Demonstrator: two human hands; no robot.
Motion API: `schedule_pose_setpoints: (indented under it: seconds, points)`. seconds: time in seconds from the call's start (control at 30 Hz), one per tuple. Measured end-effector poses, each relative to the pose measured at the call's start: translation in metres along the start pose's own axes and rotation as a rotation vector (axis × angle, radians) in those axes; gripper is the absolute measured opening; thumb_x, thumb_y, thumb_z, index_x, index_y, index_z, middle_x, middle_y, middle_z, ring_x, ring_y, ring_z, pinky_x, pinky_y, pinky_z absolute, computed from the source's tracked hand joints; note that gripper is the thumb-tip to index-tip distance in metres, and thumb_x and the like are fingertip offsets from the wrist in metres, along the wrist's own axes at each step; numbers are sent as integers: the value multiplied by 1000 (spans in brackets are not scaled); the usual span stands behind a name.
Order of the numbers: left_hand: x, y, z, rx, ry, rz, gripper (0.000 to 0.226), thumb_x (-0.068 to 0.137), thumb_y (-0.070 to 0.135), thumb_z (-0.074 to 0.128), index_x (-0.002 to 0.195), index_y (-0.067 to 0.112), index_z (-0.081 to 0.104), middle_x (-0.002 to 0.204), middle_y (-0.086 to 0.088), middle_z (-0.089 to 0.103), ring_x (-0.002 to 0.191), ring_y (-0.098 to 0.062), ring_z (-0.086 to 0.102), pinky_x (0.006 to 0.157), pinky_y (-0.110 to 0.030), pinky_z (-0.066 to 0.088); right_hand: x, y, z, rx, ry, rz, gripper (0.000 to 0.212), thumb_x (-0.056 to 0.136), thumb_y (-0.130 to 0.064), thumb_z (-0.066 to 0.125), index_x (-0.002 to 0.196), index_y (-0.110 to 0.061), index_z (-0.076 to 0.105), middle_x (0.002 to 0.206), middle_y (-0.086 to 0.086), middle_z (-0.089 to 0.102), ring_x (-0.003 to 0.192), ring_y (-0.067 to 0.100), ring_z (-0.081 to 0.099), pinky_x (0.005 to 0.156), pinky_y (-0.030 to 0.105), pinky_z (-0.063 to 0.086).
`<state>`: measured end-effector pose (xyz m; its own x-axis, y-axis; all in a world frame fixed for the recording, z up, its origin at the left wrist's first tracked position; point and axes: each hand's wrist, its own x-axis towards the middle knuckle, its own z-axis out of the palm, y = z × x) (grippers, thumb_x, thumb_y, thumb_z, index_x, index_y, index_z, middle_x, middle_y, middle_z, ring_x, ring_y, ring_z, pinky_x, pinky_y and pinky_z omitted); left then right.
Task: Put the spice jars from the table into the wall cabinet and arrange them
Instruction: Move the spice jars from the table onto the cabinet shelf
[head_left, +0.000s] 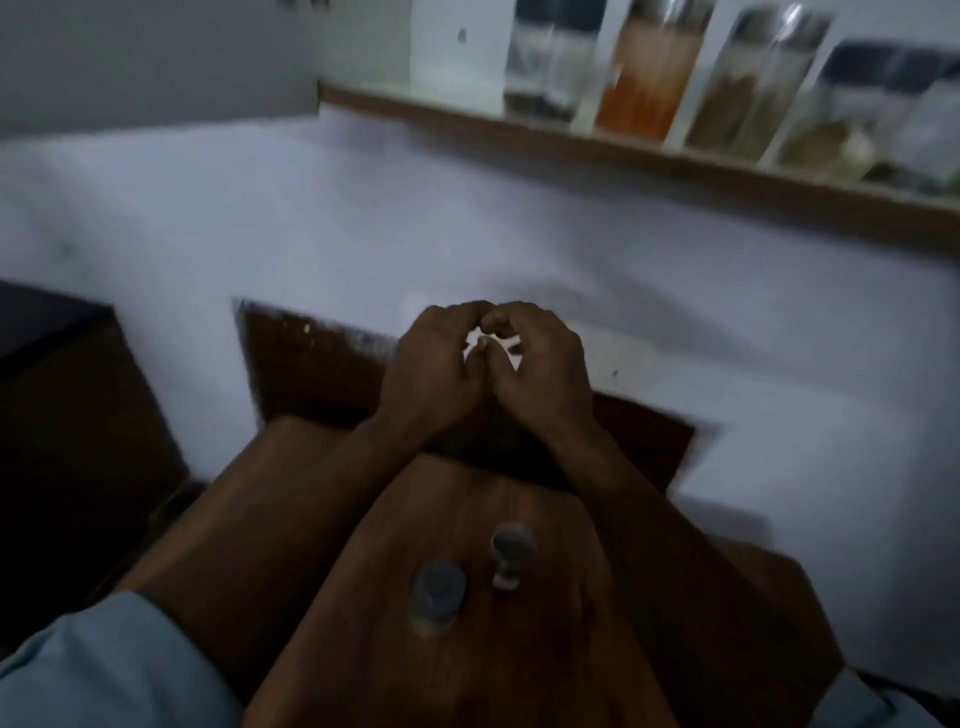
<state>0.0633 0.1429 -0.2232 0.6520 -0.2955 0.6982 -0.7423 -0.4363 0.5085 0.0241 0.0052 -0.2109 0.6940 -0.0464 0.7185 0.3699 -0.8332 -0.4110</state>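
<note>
A jar (439, 590) and a second jar (511, 556) stand on the counter (519, 665), between the person's forearms. They are probably glass: light, hard, smooth and easy to break, so each is best taken around the body under its grey lid. The left hand (434, 369) and the right hand (543, 364) meet beyond them, above the counter's far edge. The fingers are curled and the tips touch. Whether this grip holds anything, I cannot tell.

It looks like a home kitchen corner: a wood-edged shelf (623, 148) at far right carries tall glass spice jars (649, 78) of orange and brown powders against a white wall (260, 208), with a wooden table (467, 670) near.
</note>
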Motion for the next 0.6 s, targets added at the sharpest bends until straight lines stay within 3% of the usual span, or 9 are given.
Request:
schedule_pose_setpoints:
  seconds: [0.13, 0.17, 0.27, 0.37, 0.5, 0.6]
  points:
    - [-100, -38, 19, -6, -310, -140, 46, 85, 15, 59, 129, 5, 63, 119, -17, 70, 105, -36, 65, 90, -37, 50, -94, 13, 50, 60, -321, 250, 16, 85, -21, 67, 101, -17, 67, 101, 0, 68, 95, 22, 65, 80, 29, 49]
    - [-124, -48, 25, 0, -389, -180, 48, 87, 16, 60, 133, 3, 61, 123, -18, 68, 109, -35, 65, 93, -39, 50, -116, 15, 62, 48, -412, 297, 18, 87, -22, 68, 103, -15, 68, 105, 5, 68, 97, 26, 65, 83, 33, 52]
    - [-190, -75, 43, 149, -620, -356, 63, 91, 26, 64, 150, 12, 45, 144, -14, 54, 129, -32, 53, 106, -37, 42, -177, 23, 92, -140, -687, 357, 39, 91, -22, 69, 125, -6, 61, 123, 21, 63, 110, 42, 62, 92, 48, 51]
    - [-240, -96, 60, 159, -823, -473, 80, 89, 35, 68, 157, 15, 30, 149, -13, 47, 128, -32, 51, 101, -35, 43, -222, 32, 106, -250, -798, 398, 54, 88, -34, 68, 132, -7, 52, 129, 16, 55, 115, 36, 58, 91, 41, 46]
    - [-269, -108, 75, 66, -851, -632, 94, 87, 31, 73, 159, 10, 18, 148, -20, 46, 125, -37, 54, 95, -36, 46, -250, 44, 122, -305, -851, 447, 77, 82, -46, 71, 145, -15, 40, 142, 7, 45, 119, 26, 54, 80, 29, 36]
    - [-276, -111, 86, -14, -807, -684, 96, 88, 28, 73, 159, 4, 13, 144, -24, 50, 121, -38, 56, 89, -29, 41, -258, 54, 136, -261, -919, 504, 97, 83, -45, 75, 158, -15, 22, 153, 8, 35, 130, 28, 49, 92, 36, 47]
